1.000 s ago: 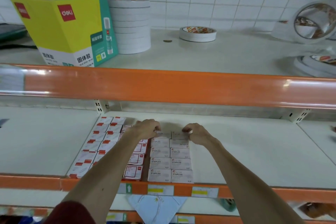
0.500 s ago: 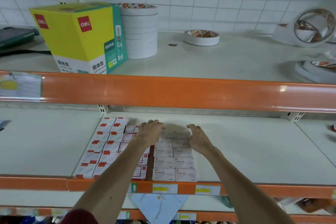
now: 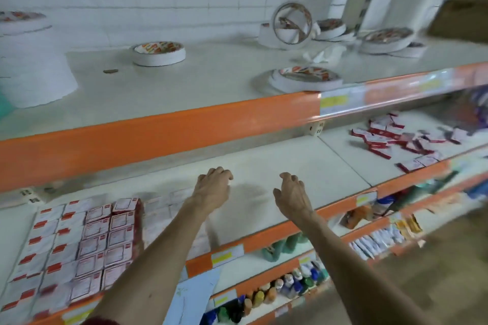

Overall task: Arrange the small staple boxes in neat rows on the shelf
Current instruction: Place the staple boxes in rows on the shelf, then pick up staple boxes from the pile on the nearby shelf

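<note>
Staple boxes (image 3: 87, 240) are being rowed; left hand (image 3: 214, 188), right hand (image 3: 291, 194), grips slack and empty, are being held midair; loose pile (image 3: 390, 138) likely next.

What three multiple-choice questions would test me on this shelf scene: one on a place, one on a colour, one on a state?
1. Where does the loose pile of staple boxes lie?
A. On the upper shelf among the tape rolls
B. On the floor
C. On the same shelf as the neat rows, far to their right

2. What colour is the front rail of the upper shelf?
A. Blue
B. Orange
C. Green

3. What do the left hand and right hand hold?
A. Nothing
B. A tape roll each
C. A staple box each

Answers:
1. C, the scattered red and white boxes sit on that shelf level, past the bare stretch.
2. B, the rail is plainly orange.
3. A, both hands hover over bare shelf with loosely curled, empty fingers.
</note>
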A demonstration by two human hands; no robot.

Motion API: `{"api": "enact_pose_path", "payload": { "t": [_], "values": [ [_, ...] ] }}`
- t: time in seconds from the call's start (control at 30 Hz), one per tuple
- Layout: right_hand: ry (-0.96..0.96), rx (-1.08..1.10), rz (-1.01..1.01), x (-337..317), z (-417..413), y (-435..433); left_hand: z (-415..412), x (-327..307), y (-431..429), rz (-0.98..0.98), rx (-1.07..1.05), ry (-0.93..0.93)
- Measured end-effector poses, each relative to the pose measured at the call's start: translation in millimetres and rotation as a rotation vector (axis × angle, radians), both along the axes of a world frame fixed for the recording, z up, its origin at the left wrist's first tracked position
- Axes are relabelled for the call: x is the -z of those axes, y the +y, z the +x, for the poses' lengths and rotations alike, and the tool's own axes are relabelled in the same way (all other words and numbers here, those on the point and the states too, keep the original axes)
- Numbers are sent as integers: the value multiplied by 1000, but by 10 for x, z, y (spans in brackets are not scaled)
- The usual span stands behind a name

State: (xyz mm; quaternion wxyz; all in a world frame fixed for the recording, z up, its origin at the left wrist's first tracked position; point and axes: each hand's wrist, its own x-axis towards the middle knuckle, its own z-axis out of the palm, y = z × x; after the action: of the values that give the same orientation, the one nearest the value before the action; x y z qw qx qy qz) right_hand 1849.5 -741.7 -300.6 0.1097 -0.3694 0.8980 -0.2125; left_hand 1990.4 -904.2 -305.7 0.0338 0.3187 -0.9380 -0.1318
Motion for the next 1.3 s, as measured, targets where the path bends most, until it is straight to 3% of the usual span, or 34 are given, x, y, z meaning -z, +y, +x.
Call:
{"api": "enact_pose_path", "payload": {
  "t": [0.3, 0.57, 0.97, 1.3],
  "values": [
    [47, 417, -59, -224, -1151, 2199, -1684, -213, 1816, 13, 305, 29],
    [75, 467, -88, -232, -1748, 3591, -2501, -279, 3236, 17, 377, 65],
    [112, 388, -118, -127, -2493, 3727, -3264, -181, 3531, -8, 297, 76],
    [128, 251, -3, -244, -3870, 3729, -4685, -148, 3708, 56, 269, 86]
  ]
}}
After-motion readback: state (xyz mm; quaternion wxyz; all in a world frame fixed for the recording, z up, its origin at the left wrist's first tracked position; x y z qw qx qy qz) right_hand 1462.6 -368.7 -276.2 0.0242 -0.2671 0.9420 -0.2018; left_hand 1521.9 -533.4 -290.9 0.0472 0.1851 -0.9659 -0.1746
